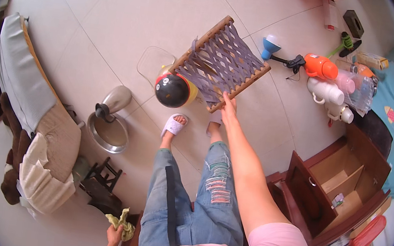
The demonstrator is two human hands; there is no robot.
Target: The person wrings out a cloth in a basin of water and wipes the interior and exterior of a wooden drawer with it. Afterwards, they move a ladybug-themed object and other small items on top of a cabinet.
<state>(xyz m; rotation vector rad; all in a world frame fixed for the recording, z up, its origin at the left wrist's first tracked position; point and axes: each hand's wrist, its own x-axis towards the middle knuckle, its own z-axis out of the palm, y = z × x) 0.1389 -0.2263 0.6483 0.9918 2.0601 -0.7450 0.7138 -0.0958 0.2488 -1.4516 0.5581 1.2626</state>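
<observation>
My right hand (pixel 229 106) grips the lower wooden bar of a folding stool (pixel 223 61) at its near end. Greyish-purple straps criss-cross between the stool's two notched bars, forming the seat. The stool is held in front of me, tilted, and partly covers a round black, red and yellow object with cartoon eyes (pixel 171 89) by my feet. Down at the lower left, my left hand (pixel 114 234) clutches a crumpled yellow-green cloth (pixel 125 224), away from the stool.
To the left are a metal basin (pixel 119 148) of cloudy water, a grey jug (pixel 118 98), a small dark stool (pixel 101 185) and a draped seat (pixel 26 70). On the right, a blue lamp (pixel 268 49), an orange vacuum flask (pixel 318 66) and a wooden cabinet with its door open (pixel 311 192).
</observation>
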